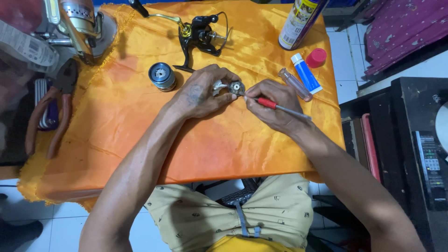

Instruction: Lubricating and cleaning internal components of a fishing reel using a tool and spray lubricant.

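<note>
Left hand pinching small metal reel part; right hand closed around red-handled screwdriver, tip entering from 4 o'clock. Risk: tip slipping, jabbing left fingers.

glossy orange cloth; shiny metal reel part; red plastic-handled screwdriver; glossy black reel.
</note>
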